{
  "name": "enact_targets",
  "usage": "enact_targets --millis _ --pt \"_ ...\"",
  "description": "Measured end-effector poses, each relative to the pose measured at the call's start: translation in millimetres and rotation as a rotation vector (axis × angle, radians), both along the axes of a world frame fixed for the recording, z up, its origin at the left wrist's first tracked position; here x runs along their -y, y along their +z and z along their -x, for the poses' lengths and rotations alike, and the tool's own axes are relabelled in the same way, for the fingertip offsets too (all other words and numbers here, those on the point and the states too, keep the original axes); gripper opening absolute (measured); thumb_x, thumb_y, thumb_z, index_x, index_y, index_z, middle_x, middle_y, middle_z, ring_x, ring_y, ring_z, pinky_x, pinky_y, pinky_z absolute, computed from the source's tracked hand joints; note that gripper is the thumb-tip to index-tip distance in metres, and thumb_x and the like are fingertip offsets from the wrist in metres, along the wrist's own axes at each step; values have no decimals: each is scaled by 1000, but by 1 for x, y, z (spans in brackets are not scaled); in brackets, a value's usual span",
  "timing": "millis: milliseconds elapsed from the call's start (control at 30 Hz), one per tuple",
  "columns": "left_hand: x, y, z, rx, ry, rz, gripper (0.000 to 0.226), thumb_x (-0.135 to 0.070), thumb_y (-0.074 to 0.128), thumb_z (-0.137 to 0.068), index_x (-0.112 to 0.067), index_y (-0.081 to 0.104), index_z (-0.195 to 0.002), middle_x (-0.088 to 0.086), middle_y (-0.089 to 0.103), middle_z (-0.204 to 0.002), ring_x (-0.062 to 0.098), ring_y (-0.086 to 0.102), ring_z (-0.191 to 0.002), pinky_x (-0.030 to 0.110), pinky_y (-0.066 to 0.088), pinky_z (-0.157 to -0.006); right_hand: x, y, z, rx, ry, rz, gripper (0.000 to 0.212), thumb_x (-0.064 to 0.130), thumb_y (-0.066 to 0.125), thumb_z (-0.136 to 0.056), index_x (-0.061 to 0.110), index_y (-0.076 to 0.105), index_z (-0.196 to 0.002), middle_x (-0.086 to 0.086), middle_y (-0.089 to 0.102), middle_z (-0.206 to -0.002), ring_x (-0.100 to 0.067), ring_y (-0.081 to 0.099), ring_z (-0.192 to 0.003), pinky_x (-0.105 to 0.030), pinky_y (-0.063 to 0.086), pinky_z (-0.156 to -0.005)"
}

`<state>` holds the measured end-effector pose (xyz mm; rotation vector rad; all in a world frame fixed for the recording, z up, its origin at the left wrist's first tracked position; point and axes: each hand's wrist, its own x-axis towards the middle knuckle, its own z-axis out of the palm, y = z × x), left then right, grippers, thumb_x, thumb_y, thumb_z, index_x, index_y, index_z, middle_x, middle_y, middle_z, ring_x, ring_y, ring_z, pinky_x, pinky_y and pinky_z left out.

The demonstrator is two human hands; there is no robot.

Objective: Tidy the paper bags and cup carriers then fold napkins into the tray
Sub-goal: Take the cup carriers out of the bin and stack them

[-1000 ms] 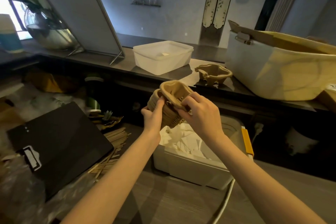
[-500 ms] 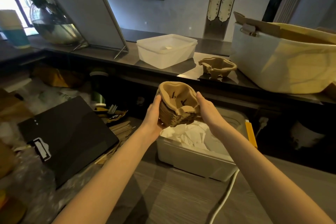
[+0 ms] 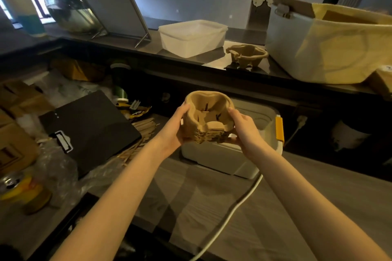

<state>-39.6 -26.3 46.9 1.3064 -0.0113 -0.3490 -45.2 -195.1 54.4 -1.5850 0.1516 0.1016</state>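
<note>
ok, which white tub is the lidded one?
The near tub below the held stack of cup carriers, shut with a yellow latch. The far tub on the counter is open.

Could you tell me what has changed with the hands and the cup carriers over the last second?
The right hand left the top edge of the stack of cup carriers and now holds its right side. The left hand kept its grip on the left side. The stack, tilted before, now sits upright, opening up. It stays above the white bin. The single carrier on the counter is unmoved.
</note>
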Motion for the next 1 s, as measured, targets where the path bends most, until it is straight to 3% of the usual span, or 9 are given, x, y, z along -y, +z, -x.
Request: enact_targets --millis 100,200,300,433,533,667,867,1000 --pt "-5 -9 16 -53 68 -55 44 -47 27 -97 -28 45 -134 8 57 -127 22 58 -107 35 51 -77 -1 -6 20 68 41 8 33 35 41 -99 10 56 -116 -5 63 -103 -16 63 -90 -27 56 -56" --pt "-12 -18 35 -89 181 -136 36 -47 32 -97 -26 58 -112 7 65 -113 20 61 -101 35 50 -81 -7 -17 38 72 69 3 34 32 44 -98 9 54 -121 -3 64 -97 -12 65 -79 -32 59 -60" --pt "-24 -28 52 -134 267 -211 35 -45 38 -96 -23 65 -95 3 69 -96 18 63 -92 32 50 -78 -14 -40 54 33 112 3 41 35 49 -96 9 48 -128 -8 64 -109 -13 66 -83 -34 59 -63" --pt "-42 -50 69 -215 255 -299 36 -42 45 -95 -15 67 -103 4 69 -91 18 64 -90 30 49 -81 -21 -73 68 -91 163 50 46 38 52 -94 13 46 -132 -2 62 -114 -13 64 -92 -42 57 -80" --pt "-46 -71 73 -278 266 -316 33 -40 49 -94 -13 67 -99 4 68 -87 17 63 -85 27 49 -75 -23 -91 70 -198 194 24 40 31 51 -96 11 46 -130 3 61 -102 -8 62 -78 -28 57 -67" --pt "-38 -98 68 -373 360 -318 30 -38 57 -90 -10 64 -98 5 67 -84 17 63 -78 27 50 -65 -21 -117 60 -317 198 26 47 30 54 -95 8 45 -135 -7 63 -112 -13 62 -84 -19 52 -54" --pt "-28 -132 54 -464 425 -311 51 -37 65 -84 -6 51 -122 13 64 -112 25 62 -101 37 52 -85 -15 -145 49 -415 205 123 45 32 55 -94 9 51 -131 -10 64 -110 -17 59 -87 -23 46 -64" --pt "-23 -136 49 -475 463 -313 55 -39 63 -85 -7 48 -128 14 61 -119 27 59 -107 40 49 -93 -14 -146 46 -390 248 191 46 36 54 -94 9 51 -131 -9 63 -113 -21 59 -97 -27 49 -75"
